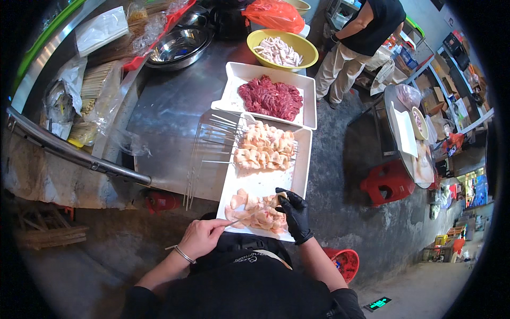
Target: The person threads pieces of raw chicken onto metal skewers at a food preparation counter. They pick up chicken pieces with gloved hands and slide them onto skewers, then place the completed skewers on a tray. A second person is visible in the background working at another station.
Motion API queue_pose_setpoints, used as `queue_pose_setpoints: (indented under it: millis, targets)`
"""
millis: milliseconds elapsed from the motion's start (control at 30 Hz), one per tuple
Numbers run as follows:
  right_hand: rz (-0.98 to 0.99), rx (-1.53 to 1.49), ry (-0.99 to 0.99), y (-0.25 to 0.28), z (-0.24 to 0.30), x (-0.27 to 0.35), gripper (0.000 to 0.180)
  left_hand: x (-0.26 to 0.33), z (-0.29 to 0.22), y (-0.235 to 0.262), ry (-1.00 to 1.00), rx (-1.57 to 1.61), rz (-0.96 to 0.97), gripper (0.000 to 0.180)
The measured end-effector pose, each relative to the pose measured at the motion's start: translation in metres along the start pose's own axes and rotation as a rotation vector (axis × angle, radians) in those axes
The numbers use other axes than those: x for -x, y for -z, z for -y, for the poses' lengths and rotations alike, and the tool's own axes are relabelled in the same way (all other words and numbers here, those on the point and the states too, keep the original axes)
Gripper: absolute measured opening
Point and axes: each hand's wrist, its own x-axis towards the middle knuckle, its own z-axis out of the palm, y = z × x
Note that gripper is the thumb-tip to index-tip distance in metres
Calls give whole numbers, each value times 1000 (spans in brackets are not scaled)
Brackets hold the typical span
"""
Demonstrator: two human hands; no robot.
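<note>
White plastic is seen twice in the head view: two rectangular trays on the steel desk (170, 106). The near tray (265, 183) carries skewered pale meat at its far end and a loose heap of pale meat pieces (255, 212) at its near end; the far tray (241, 72) carries red meat (271, 97). One yellow bowl (308, 45) of pale strips and two steel bowls (178, 45) are set behind. One orange bag (273, 15) is seen beyond. A thin skewer (241, 218) is pinched in the bare left hand (201, 237); the black-gloved right hand (293, 213) has its fingers closed on a meat piece over the heap.
</note>
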Motion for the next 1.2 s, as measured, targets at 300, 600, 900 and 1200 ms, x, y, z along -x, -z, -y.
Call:
queue_pose_setpoints:
  millis: [300, 600, 900, 1200]
  targets:
    - [269, -314, -383, 31, 1, -8, 28, -9, 49, -1, -14, 374, 142, 21]
    - [126, -317, -329, 8, 15, 8, 26, -9, 37, -14, -119, 269, -40, 20]
    - [47, -158, -75, 5, 14, 9, 23, -2, 21, -17, 72, 159, 2, 23]
    - [-200, 356, 298, -2, -8, 23, 22, -2, 14, -30, 49, 56, -85, 22]
